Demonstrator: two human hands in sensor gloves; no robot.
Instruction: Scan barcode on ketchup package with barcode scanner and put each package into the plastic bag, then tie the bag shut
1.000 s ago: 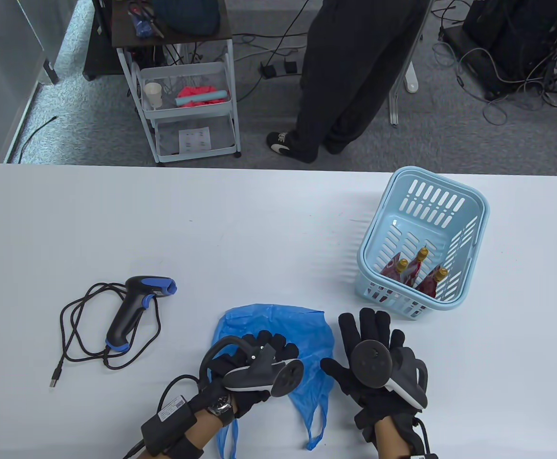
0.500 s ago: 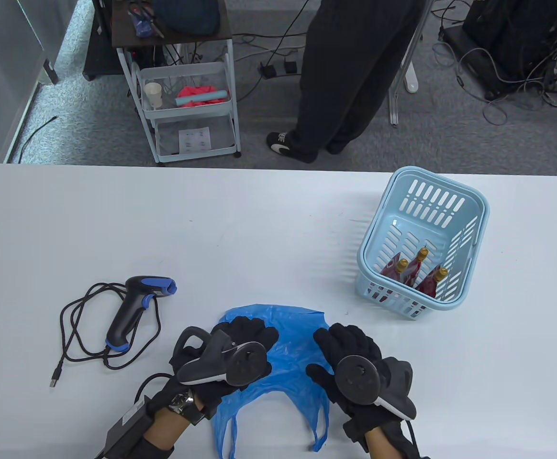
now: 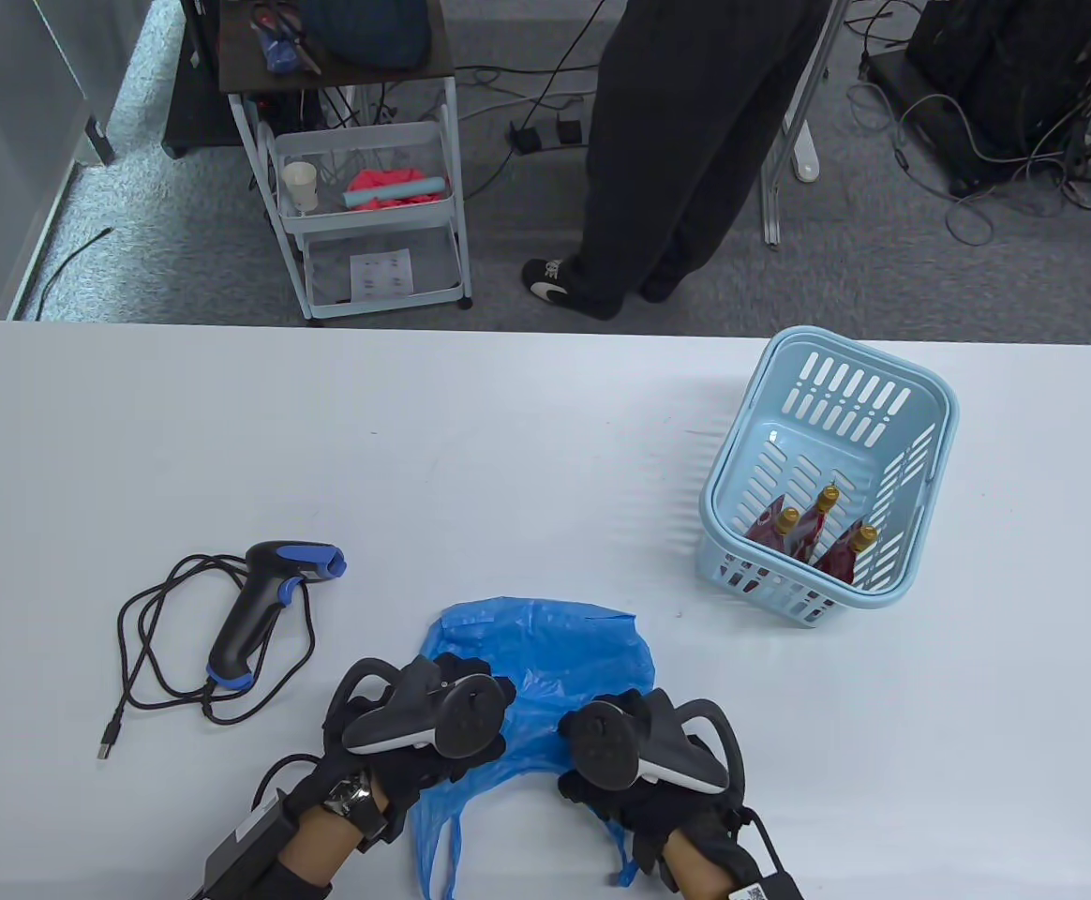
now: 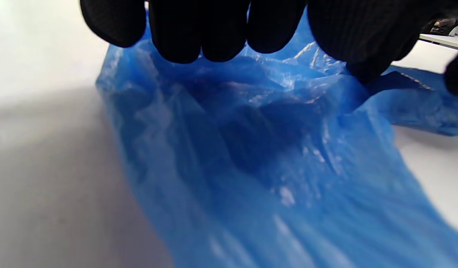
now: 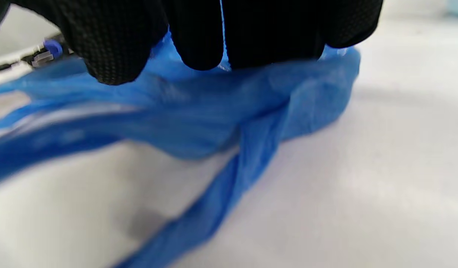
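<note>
Blue basket [image 3: 920, 412] holds 3 ketchup packages [image 3: 813, 539].

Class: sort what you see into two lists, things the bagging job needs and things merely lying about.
Needed: barcode scanner; blue plastic bag; ketchup packages; basket holding them.

Lying about: trolley; paper cup; floor cables.

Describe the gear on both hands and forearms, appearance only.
Both the left hand and right hand wear black knit gloves. Each carries a dark grey tracker with a round disc face, a ring loop and a white underside strip. The left wrist has a watch and a black box with a white label, cabled. The right forearm has a labelled black module.
</note>
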